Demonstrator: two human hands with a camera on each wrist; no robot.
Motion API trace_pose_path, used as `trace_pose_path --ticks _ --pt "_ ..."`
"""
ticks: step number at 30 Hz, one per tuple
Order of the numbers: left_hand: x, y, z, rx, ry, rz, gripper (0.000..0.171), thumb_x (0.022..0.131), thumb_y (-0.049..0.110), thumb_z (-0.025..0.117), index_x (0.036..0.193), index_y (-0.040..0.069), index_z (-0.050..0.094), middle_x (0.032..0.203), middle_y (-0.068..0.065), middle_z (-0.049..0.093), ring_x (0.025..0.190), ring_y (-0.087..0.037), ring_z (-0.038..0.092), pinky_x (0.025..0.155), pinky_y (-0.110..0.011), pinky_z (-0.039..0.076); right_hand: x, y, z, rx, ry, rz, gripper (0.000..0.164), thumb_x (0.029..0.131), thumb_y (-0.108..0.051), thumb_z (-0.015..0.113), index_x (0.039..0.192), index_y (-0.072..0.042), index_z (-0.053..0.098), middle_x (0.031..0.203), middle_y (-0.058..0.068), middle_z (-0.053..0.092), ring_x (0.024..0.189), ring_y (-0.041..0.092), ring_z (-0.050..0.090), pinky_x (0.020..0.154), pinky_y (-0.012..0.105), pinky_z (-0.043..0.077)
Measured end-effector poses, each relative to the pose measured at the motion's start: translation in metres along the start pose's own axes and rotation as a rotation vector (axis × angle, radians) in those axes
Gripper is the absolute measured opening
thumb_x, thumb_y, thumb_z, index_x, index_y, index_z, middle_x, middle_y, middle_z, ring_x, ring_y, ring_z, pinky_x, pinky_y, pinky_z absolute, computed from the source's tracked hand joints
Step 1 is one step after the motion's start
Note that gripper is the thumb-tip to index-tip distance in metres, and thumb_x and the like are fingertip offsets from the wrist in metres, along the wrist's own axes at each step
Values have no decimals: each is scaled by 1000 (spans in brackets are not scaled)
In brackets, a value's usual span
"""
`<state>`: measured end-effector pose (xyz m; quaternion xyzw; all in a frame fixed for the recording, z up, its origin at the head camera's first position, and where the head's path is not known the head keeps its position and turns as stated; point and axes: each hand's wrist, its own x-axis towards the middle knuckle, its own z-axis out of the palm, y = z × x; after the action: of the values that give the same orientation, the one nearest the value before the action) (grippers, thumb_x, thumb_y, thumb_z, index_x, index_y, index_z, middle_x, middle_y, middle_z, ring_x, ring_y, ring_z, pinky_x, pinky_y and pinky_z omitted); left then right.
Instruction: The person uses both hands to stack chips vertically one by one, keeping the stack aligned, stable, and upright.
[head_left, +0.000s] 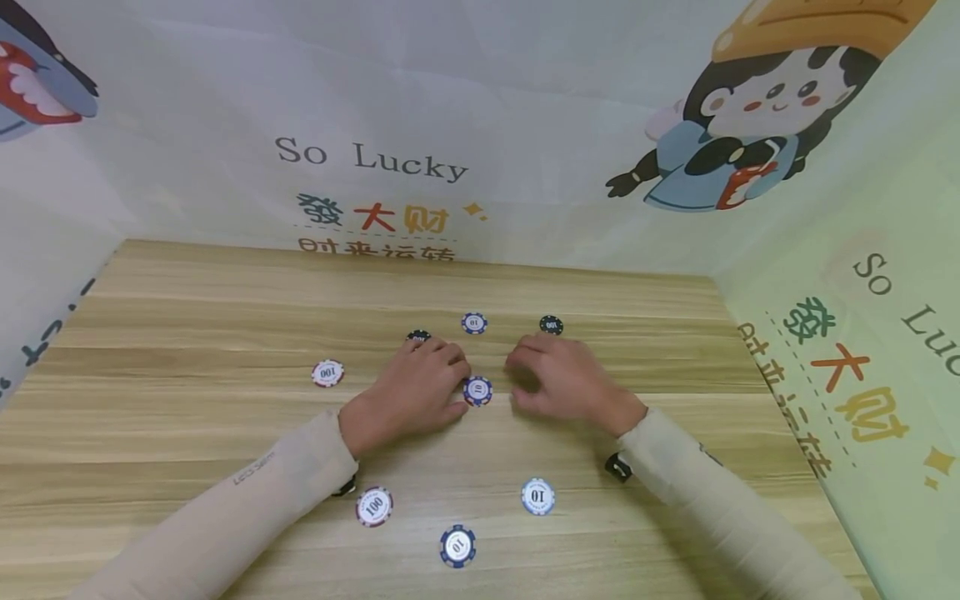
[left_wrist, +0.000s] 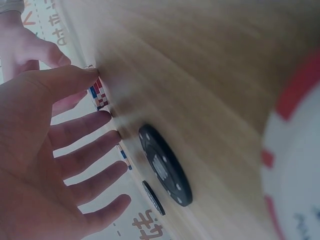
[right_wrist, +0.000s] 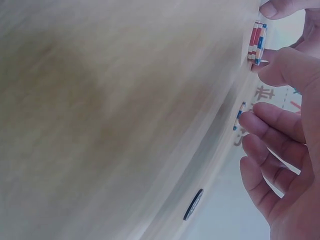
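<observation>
A small stack of poker chips (head_left: 477, 390) stands mid-table, a blue-and-white "10" chip on top of red-and-white ones; its layers show in the right wrist view, where the stack (right_wrist: 254, 44) is seen from the side. My left hand (head_left: 412, 387) is right at the stack's left side, thumb and index fingertips close to its edge. In the left wrist view that hand's other fingers (left_wrist: 90, 150) are spread and loosely bent. To the right of the stack, a gap away, my right hand (head_left: 562, 379) hovers with relaxed fingers, holding nothing.
Single chips lie around: a black one (head_left: 418, 336) partly behind the left hand, a blue one (head_left: 474, 323), another black one (head_left: 551, 324), and a red-edged one (head_left: 327, 373). Nearer are a red-edged chip (head_left: 374, 507), a dark blue chip (head_left: 457, 546) and a light blue chip (head_left: 537, 496). Printed cloth (head_left: 525, 225) walls the table.
</observation>
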<state>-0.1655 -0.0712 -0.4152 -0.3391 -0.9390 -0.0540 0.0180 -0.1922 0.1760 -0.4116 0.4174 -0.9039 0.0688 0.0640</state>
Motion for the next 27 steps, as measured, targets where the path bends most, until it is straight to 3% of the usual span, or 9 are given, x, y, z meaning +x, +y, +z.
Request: trace_pose_path --ticks 12,27 --pt "0 0 1 22 -1 -2 43 90 46 65 117 13 69 126 -7 61 120 -31 53 101 -54 40 -4 6 2 1 25 31 35 82 -33 71 107 -10 71 107 3 67 98 20 62 81 34 54" --pt "1 1 2 33 8 -1 45 90 47 64 118 12 68 126 -9 61 118 -32 54 100 -55 42 -7 26 -1 -17 9 141 39 82 -34 70 114 -11 69 117 3 64 105 21 58 82 37 54"
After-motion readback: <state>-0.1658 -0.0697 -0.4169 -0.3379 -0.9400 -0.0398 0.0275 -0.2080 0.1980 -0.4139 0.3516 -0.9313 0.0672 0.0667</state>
